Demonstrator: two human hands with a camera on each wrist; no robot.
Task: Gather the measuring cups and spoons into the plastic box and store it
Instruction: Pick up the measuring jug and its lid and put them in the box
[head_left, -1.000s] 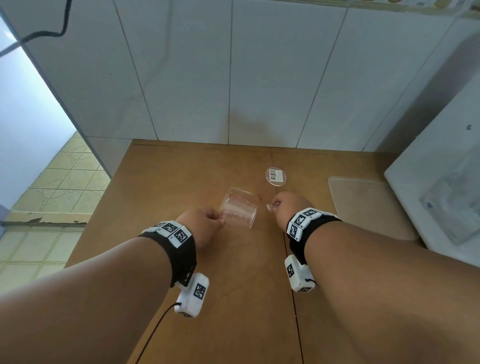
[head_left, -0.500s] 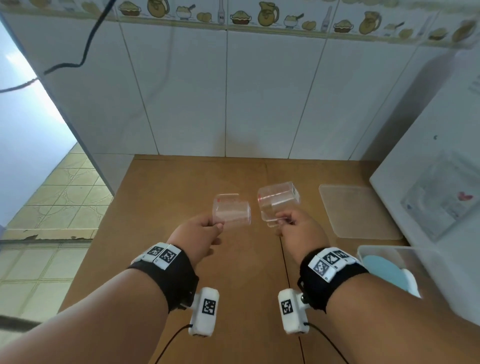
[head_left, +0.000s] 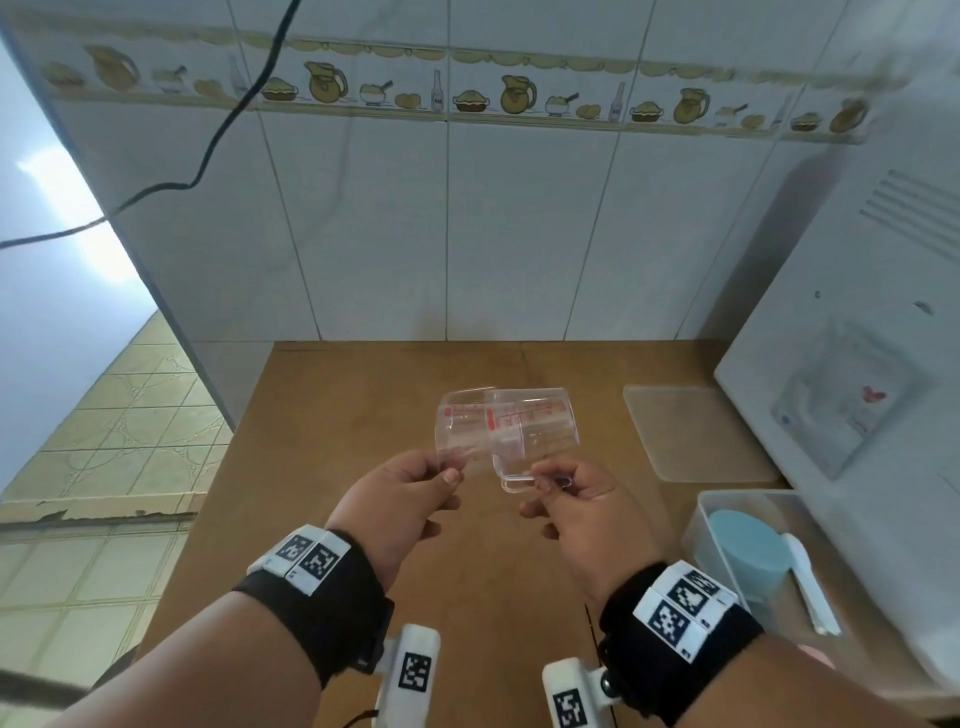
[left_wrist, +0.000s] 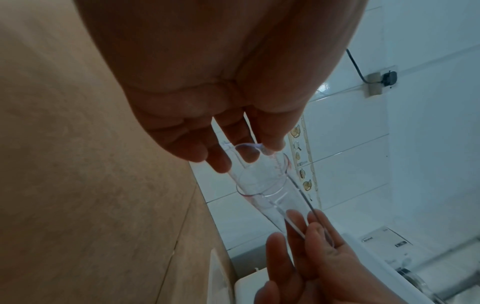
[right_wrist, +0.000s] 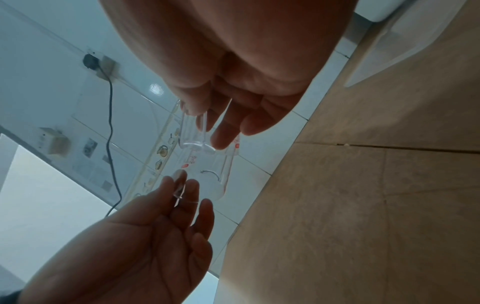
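Two clear measuring cups with red markings hang above the wooden table (head_left: 363, 519). My left hand (head_left: 449, 470) pinches the handle of the smaller cup (head_left: 462, 431). My right hand (head_left: 550, 483) pinches the handle of the larger cup (head_left: 540, 431). The cups lie on their sides and overlap in the middle; how far one sits inside the other is unclear. In the left wrist view my fingers (left_wrist: 270, 144) pinch the smaller cup (left_wrist: 259, 179). The right wrist view shows the larger cup (right_wrist: 207, 162). The plastic box (head_left: 698, 525) stands at the right, holding a blue cup (head_left: 748, 551) and a white spoon (head_left: 805, 582).
The box's translucent lid (head_left: 696, 431) lies flat on the table beyond the box. A white appliance (head_left: 857, 338) fills the right side. The tiled wall (head_left: 467, 234) closes the back, with a black cable (head_left: 223, 130) hanging down it. The table's left edge drops to a tiled floor (head_left: 104, 441).
Both hands lifted the cups off the table and brought them together until they overlap. The head view tilted up, and the box came into sight.
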